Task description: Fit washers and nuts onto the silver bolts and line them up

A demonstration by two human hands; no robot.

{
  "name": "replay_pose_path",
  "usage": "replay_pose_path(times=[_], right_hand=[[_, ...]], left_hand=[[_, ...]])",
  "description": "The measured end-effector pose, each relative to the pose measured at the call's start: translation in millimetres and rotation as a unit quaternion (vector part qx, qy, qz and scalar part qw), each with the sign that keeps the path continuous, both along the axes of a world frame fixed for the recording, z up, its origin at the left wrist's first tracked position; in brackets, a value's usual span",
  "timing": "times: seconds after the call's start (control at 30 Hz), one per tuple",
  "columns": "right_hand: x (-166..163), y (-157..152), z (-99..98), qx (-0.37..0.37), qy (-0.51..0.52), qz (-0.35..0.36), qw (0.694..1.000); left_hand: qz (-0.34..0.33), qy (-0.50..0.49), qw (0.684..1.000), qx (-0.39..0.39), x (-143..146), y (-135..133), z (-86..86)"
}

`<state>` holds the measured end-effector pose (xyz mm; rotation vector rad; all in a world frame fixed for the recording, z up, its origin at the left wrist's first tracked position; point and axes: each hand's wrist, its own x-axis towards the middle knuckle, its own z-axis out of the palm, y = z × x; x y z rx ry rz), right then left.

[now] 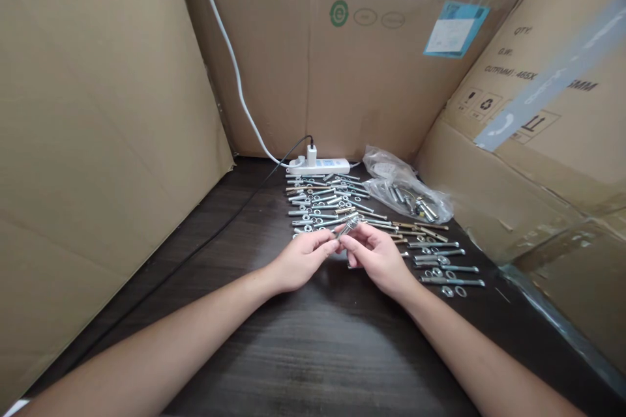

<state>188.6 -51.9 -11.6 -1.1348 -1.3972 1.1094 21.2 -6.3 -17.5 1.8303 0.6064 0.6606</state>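
Both hands meet over the dark table around a shiny metal expansion bolt (349, 227), which is tilted with its upper end towards the right. My left hand (303, 262) pinches its lower end between thumb and fingers. At its upper end, where a nut or washer seems to sit, my right hand (380, 257) has its fingers closed on it. The fingers hide part of the bolt. Just beyond the hands lie rows of metal bolts (317, 214), with washers and nuts among them. More bolts (447, 267) and loose washers (460, 291) lie to the right.
A white power strip (325, 166) with a plugged-in charger (312, 155) stands behind the rows. A clear plastic bag (405, 186) holds more metal parts. A black cable (215, 241) crosses the table (313, 352) on the left. Cardboard walls (274, 65) enclose the back and both sides.
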Motion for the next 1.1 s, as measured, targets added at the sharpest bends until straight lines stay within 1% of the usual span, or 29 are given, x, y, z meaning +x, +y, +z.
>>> replay_pose_path(times=[0.07,0.17,0.37,0.63,0.7,0.77,0.87,0.93,0.97,1.0,1.03,1.07,1.1], right_hand=[[-0.4,-1.0,0.2,0.002,-0.026,0.001,1.000],[0.5,-1.3,-0.8,0.003,-0.047,-0.002,0.999],[7.0,1.9,-5.8,0.027,-0.104,-0.028,0.994],[10.7,2.2,-1.8,0.020,-0.110,-0.046,0.993],[9.7,2.2,-1.6,0.010,-0.089,-0.041,0.995],[8.8,3.6,-1.9,-0.017,-0.046,-0.041,0.998],[12.5,9.0,-0.5,-0.067,0.052,-0.083,0.993],[21.6,14.9,1.5,-0.083,0.118,-0.108,0.984],[28.7,18.4,2.3,-0.084,0.136,-0.107,0.981],[37.3,22.2,2.6,-0.083,0.133,-0.107,0.982],[47.1,26.0,2.4,-0.076,0.103,-0.120,0.984],[57.8,29.7,1.7,-0.066,0.042,-0.150,0.986],[68.9,33.0,0.6,-0.051,-0.059,-0.209,0.975]], left_hand=[[-0.018,-0.005,1.000,-0.002,0.2,-0.7,1.8],[-0.034,0.013,0.999,0.014,-0.2,-1.1,2.3],[-0.004,0.078,0.994,0.074,-1.6,-0.8,-2.4],[-0.005,0.098,0.992,0.085,-1.4,0.0,-2.3],[-0.005,0.101,0.991,0.088,-1.2,0.3,-1.8],[-0.006,0.108,0.990,0.090,-1.0,0.3,-1.3],[-0.006,0.114,0.989,0.090,-0.9,0.0,-0.6],[-0.004,0.115,0.989,0.088,-0.9,-0.3,-0.6],[-0.003,0.116,0.989,0.088,-0.9,-0.4,-0.7],[-0.002,0.118,0.989,0.088,-1.0,-0.5,-0.8],[-0.002,0.120,0.989,0.088,-1.2,-0.6,-1.0],[-0.002,0.122,0.989,0.088,-1.4,-0.6,-1.2],[-0.002,0.122,0.989,0.089,-1.5,-0.6,-1.4]])
